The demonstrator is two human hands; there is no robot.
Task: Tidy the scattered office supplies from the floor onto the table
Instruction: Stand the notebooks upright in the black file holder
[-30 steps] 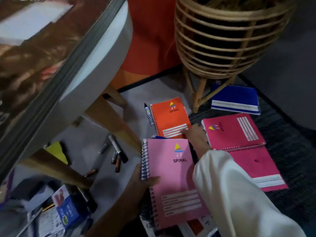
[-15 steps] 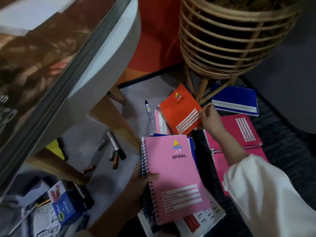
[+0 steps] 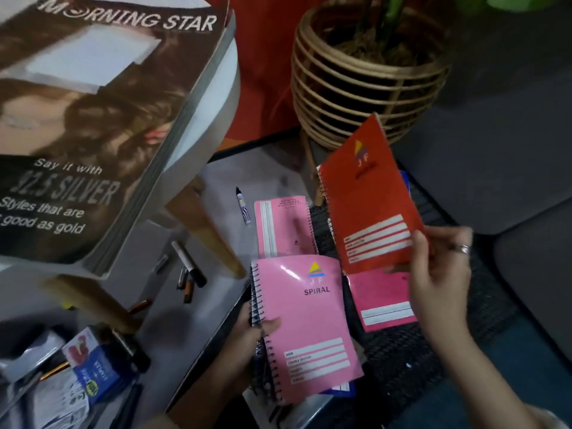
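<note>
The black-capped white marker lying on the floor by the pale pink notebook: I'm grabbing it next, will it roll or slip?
The black-capped white marker looks round-barrelled, so a nudge would probably roll it. The smooth grey floor likely offers little grip.

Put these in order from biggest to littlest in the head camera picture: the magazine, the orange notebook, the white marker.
1. Magazine, though it is nearest the camera.
2. Orange notebook, held up by the right hand.
3. White marker, on the floor.

Pink notebook (image 3: 309, 323) cover glossy, black wire spiral; planter (image 3: 365, 85) woven rattan; table legs (image 3: 210, 230) wood; rug (image 3: 402, 360) rough weave.
</note>
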